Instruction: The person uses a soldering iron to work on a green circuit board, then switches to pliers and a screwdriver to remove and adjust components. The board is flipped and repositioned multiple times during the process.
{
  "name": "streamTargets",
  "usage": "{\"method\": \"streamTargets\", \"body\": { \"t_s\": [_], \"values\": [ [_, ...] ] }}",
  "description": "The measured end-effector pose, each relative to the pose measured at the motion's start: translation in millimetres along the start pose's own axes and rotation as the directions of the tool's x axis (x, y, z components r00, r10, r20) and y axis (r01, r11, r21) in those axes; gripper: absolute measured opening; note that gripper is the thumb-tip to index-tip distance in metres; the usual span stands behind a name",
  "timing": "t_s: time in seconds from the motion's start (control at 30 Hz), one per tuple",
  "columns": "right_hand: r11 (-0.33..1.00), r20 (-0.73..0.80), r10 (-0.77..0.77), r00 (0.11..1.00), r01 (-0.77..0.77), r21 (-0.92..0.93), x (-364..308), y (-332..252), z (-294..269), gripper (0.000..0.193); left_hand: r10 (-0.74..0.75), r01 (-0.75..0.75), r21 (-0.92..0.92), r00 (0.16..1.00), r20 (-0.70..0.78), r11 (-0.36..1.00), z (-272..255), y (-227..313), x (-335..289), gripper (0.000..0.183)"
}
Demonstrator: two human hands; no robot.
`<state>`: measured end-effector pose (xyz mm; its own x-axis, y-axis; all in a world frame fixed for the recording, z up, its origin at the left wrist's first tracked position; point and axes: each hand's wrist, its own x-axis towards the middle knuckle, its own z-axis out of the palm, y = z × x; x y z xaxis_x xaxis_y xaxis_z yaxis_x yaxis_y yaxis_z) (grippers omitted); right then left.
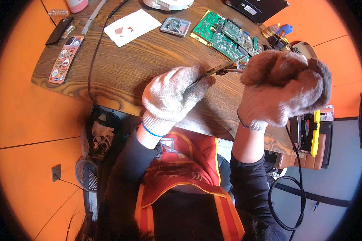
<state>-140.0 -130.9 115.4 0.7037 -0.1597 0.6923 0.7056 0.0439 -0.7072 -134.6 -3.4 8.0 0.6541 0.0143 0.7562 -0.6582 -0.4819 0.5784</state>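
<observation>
Both my hands wear pale knitted work gloves with greyish-brown fingers. My left hand pinches a small, thin circuit board, held almost edge-on above the table, with dark parts on it. My right hand is closed in a fist around a tool with a thin metal tip. That tip reaches left to the small board and seems to touch its parts. The tool's handle is hidden in the glove, so its kind cannot be made out. Behind the hands lies a large green circuit board on the table.
On the wooden table are a tray of small metal parts, white paper with reddish scraps, and a phone in a patterned case. Black cables cross the left side and hang in a loop at right. A bin stands lower left.
</observation>
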Motion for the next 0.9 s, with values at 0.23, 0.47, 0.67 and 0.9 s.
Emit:
{"method": "streamTargets", "body": {
  "t_s": [0.23, 0.47, 0.67, 0.9],
  "values": [
    [0.986, 0.124, -0.084, 0.989, 0.064, 0.153, 23.4, 18.4, -4.7, 0.037, 0.017, -0.017, 0.023, 1.0, -0.011, 1.0, 4.5, -0.6, -0.2, 0.023],
    [0.952, -0.117, -0.112, 0.987, 0.14, 0.272, 35.0, 23.7, 5.7, 0.015, 0.037, -0.04, -0.078, 0.999, -0.038, 0.996, 6.7, -6.4, 0.4, 0.021],
    [0.955, -0.129, -0.279, 0.952, 0.289, 0.07, 5.3, 22.7, 0.2, 0.018, 0.162, -0.15, 0.171, 0.985, -0.054, 0.974, 7.9, -9.3, 1.8, 0.022],
    [0.875, -0.264, -0.089, 0.96, 0.202, 0.44, -63.7, 38.5, 6.8, 0.035, -0.289, 0.26, -0.269, 0.954, -0.077, 0.927, 14.7, -11.1, 0.4, 0.027]
  ]
}}
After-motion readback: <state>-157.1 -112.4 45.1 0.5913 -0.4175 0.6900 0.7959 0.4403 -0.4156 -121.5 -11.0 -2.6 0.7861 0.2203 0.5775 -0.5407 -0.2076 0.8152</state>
